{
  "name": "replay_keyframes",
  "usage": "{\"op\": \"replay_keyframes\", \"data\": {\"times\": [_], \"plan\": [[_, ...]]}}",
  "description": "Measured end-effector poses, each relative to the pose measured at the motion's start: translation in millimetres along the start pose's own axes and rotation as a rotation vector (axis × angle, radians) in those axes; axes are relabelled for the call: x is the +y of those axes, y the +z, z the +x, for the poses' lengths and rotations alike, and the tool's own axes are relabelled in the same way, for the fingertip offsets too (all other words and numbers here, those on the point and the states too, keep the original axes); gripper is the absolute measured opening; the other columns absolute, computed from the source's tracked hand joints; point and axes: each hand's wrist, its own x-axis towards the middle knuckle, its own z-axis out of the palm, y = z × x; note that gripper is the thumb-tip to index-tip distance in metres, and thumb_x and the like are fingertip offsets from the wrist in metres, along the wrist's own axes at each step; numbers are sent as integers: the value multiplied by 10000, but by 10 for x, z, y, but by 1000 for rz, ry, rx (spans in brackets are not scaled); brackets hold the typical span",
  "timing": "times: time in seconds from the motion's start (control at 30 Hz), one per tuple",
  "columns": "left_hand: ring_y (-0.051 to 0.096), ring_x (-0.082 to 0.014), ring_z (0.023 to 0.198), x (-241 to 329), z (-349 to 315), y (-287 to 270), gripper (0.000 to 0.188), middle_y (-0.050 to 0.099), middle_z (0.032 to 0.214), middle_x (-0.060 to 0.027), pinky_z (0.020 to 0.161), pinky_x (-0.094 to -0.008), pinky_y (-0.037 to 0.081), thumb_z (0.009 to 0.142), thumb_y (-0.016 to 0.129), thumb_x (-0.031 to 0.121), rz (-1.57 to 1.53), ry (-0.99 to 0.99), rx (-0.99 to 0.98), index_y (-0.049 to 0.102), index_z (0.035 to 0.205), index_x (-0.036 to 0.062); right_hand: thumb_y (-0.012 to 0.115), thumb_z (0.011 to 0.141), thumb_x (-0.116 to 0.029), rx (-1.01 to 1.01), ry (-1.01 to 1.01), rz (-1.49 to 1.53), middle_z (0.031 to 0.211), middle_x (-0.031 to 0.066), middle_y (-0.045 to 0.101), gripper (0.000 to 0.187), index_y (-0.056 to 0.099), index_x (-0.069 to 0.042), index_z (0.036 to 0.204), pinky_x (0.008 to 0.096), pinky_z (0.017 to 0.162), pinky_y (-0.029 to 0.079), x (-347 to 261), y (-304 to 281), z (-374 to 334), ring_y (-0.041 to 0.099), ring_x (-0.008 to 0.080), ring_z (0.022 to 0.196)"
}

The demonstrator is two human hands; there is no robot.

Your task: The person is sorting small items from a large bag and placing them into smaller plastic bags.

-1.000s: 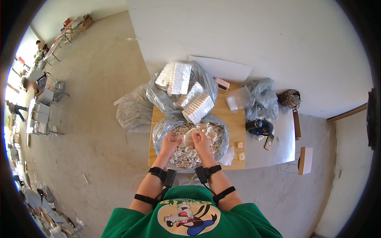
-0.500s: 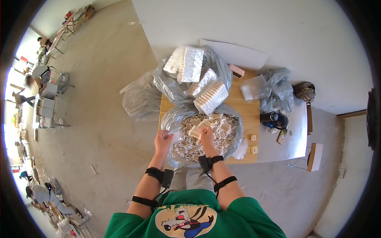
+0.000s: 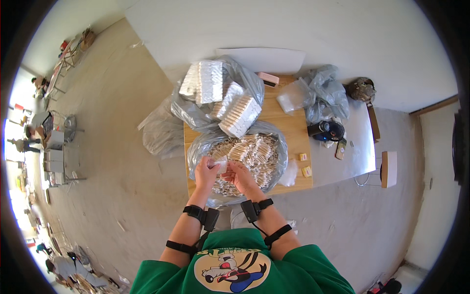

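Note:
A small clear plastic bag (image 3: 221, 163) is pinched in my left hand (image 3: 205, 171), over the left part of a heap of cotton swabs (image 3: 257, 157). Against the bag's right side my right hand (image 3: 240, 177) has its curled fingers and thumb on the plastic. Any swabs between those fingers are too small to make out. The heap fills a big grey plastic bag (image 3: 280, 154) spread wide at the table's front edge. Some swabs on top lie side by side in neat rows; the rest are jumbled.
Behind the heap, packs of swabs in clear wrap (image 3: 241, 116) sit in another grey bag (image 3: 177, 113). Right on the wooden table (image 3: 296, 132) are small yellow boxes (image 3: 306, 171), clear bags (image 3: 293, 95) and a pink box (image 3: 268, 79). A black bottle (image 3: 318, 128) stands by a fan (image 3: 335, 131).
My right hand has left the swab rows and come left to the small bag. The left hand has shifted inward over the heap. The whole view has moved slightly.

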Motion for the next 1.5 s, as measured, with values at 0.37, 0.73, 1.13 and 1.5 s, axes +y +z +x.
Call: {"op": "replay_keyframes", "data": {"times": [0.37,0.73,1.13,1.5], "plan": [[557,-242,606,606,-143,868,117,577,703,-135,560,-330,429,790,601,127,174,194,-182,613,799,10,448,916,-209,142,-127,177,871,81,582,218,507,-27,1019,297,623,530,-535,-783,-374,607,188,752],[583,-111,602,439,-150,1602,170,642,741,-56,532,-250,445,881,514,164,-86,-215,-265,600,860,19,556,764,45,340,-373,-49,828,65,614,126,620,-2,862,235,703,445,-959,-2162,-665,571,128,771],[575,-88,646,14,-606,2431,154,628,777,-48,574,-208,469,902,491,144,-104,-449,-446,563,922,9,636,770,-141,1117,-235,-674,632,109,599,103,632,-38,775,291,529,436,-756,-4541,-654,564,177,577],[595,-106,717,-154,-791,3230,180,631,861,-75,674,-229,501,920,462,150,-290,-643,-634,548,965,-1,599,780,-130,1240,-164,-1193,767,129,578,58,631,-106,823,398,631,464,-883,-4412,-443,571,306,727]]}}
